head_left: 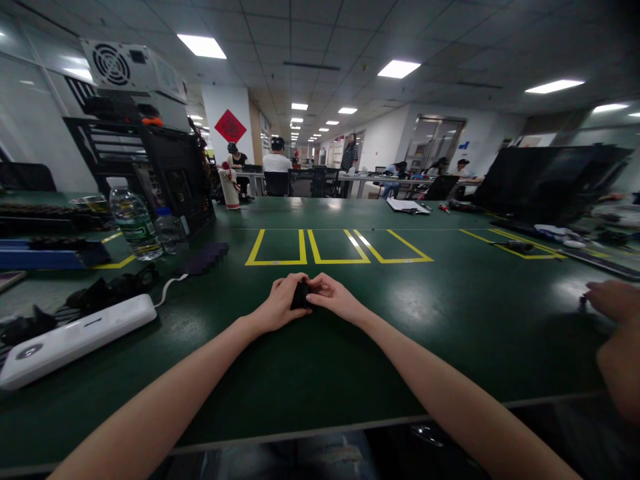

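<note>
At frame centre, the left hand (280, 303) and right hand (336, 298) pinch a black object (300, 296); at middle left stands a green-labelled bottle (134, 225), its fill unclear.

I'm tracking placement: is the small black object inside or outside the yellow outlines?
Outside: your left hand and right hand hold the small black object nearer you than the yellow outlines.

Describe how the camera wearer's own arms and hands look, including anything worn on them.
The left hand and right hand are ungloved. The left forearm and right forearm are slim and bare, with no sleeve, watch, bracelet or cable showing. Any small rings or markings cannot be made out.
</note>
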Tool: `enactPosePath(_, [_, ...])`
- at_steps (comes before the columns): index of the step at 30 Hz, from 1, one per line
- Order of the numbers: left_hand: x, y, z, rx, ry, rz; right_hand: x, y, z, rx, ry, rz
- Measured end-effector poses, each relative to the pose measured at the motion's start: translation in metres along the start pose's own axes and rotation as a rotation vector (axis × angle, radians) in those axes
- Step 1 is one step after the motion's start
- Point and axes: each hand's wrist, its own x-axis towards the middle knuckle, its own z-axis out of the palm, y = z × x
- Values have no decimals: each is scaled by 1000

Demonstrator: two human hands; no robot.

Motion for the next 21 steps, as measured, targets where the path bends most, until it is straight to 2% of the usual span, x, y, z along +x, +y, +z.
enactPosePath(4, [0,1,0,-7,0,-5,3,1,3,-39,67,1])
enactPosePath(8, [1,-1,3,-5,21,-10,4,2,3,-106,76,67])
enactPosePath(16, [0,-2,3,6,27,1,4,0,0,-209,29,8])
enactPosePath(21, [1,-3,5,10,34,-2,0,-2,0,-178,-16,-20])
